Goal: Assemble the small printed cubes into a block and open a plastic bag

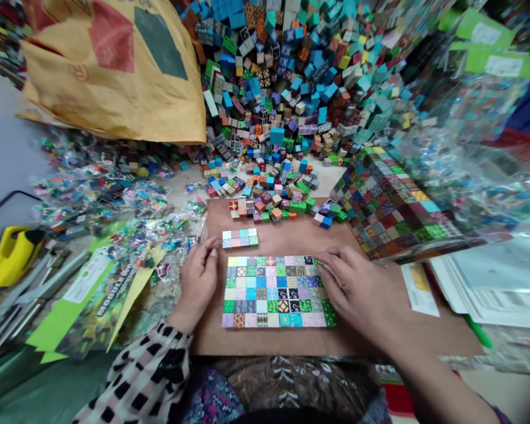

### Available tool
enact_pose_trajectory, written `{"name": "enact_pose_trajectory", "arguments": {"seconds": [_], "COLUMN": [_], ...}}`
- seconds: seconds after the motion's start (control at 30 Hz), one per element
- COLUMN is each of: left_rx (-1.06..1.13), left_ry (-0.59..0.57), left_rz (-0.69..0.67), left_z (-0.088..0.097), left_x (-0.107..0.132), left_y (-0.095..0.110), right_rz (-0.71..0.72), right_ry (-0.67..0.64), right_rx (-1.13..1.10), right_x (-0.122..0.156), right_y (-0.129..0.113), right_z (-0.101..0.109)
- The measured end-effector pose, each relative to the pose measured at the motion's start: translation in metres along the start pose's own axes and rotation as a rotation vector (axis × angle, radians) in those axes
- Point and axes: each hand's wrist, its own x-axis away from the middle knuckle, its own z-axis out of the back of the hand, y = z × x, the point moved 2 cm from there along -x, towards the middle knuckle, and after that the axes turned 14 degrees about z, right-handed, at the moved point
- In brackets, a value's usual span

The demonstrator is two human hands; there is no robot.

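Observation:
On the brown board [287, 347] lies a flat rectangle of small patterned cubes [274, 291], set edge to edge in rows. My right hand [353, 285] is at its right side, with thumb and fingers closed at the top right corner cubes. The palm side is hidden. My left hand [198, 280] rests on the board left of the rectangle, fingers loosely curled in, and nothing shows in them. Just beyond its fingertips sits a smaller two-row strip of cubes [240, 238], apart from the rectangle.
Loose cubes [274, 203] spread over the board's far edge, before a large heap [291, 88]. A clear-wrapped cube block [393, 203] leans at right. Left are bagged small parts [132, 206], green-topped packaging [82, 300] and a yellow-handled tool [13, 253]. A yellow bag [115, 76] stands behind.

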Motion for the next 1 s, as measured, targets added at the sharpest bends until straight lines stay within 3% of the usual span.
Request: {"name": "enact_pose_trajectory", "arguments": {"seconds": [0.17,0.33,0.5,0.73,1.0], "left_rx": [0.004,0.000,0.003,0.003,0.005], "left_ry": [-0.007,0.004,-0.022,-0.065,-0.078], "left_rz": [-0.035,-0.092,-0.121,-0.158,-0.222], "left_z": [-0.002,-0.005,-0.008,-0.009,-0.011], "left_x": [0.001,-0.001,-0.001,0.001,0.001], "left_y": [-0.003,-0.007,-0.012,-0.010,-0.010], "right_rz": [0.085,0.172,0.135,0.134,0.130], "right_ry": [-0.161,-0.314,-0.523,-0.621,-0.657], "right_rx": [-0.038,-0.031,0.052,0.027,-0.026], "right_x": [-0.035,-0.079,-0.116,-0.131,-0.137], "right_y": [-0.010,-0.015,-0.020,-0.020,-0.025], "right_z": [-0.004,-0.026,-0.051,-0.081,-0.085]}}
